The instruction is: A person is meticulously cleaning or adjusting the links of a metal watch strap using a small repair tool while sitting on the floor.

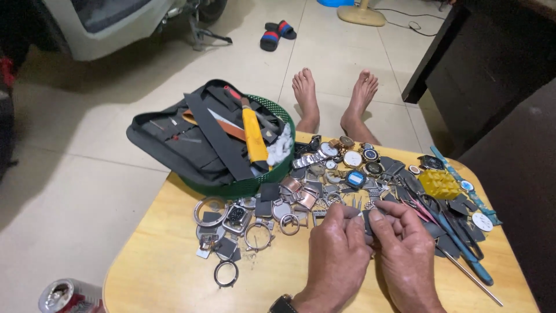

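Head view, swept from left to right: a crushed drink can (62, 295) lies on the floor at seven o'clock, just off the edge of the low wooden table (174, 272). At ten o'clock a green mesh basket (255, 184) sits on the table's far corner, stuffed with a dark bag (174, 142), straps and a yellow-handled tool (253, 134). Below it, watch cases and loose bezel rings (258, 235) lie scattered over the table's left half. At six o'clock the left hand (336, 255), with a wristwatch (284, 304) on its wrist, and the right hand (405, 255) meet fingertip to fingertip, both pinched together on a small dark watch part (367, 218); which part it is, I cannot tell. Round watch faces (352, 159) cluster at twelve o'clock, with two bare feet (333, 95) on the floor beyond. At two o'clock a yellow plastic block (440, 183) rests among dark straps, and blue-handled pliers (463, 249) and a thin metal rod (472, 278) lie at four o'clock.
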